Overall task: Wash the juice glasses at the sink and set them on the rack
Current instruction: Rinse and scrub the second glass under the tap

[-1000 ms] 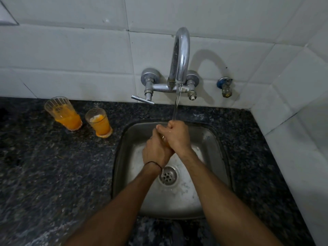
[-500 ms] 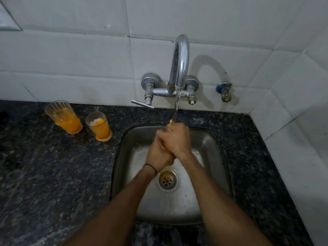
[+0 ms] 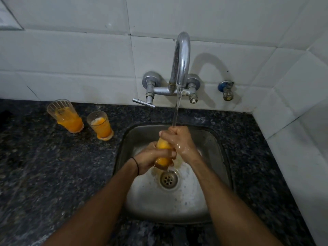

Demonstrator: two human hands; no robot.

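Over the steel sink (image 3: 218, 144), both hands hold one juice glass (image 3: 163, 153) with orange liquid in it. My left hand (image 3: 150, 158) wraps its lower part. My right hand (image 3: 179, 139) closes over its top, right under the running stream from the tap (image 3: 182, 55). Orange-tinted water lies around the drain (image 3: 168, 179). Two more glasses stand upright on the dark counter to the left: a taller ribbed juice glass (image 3: 66, 116) and a shorter juice glass (image 3: 100, 125), both partly filled with orange juice. No rack is in view.
White tiled walls close in behind the sink and on the right. A lever handle (image 3: 143, 103) juts out left of the spout, and a small blue-capped valve (image 3: 226, 90) sits on the wall to the right. Speckled dark granite counter (image 3: 44, 174) surrounds the basin.
The glass, hidden between my hands a second ago, now shows orange between them. My hands have spread along it under the stream, and orange water has reached the drain.
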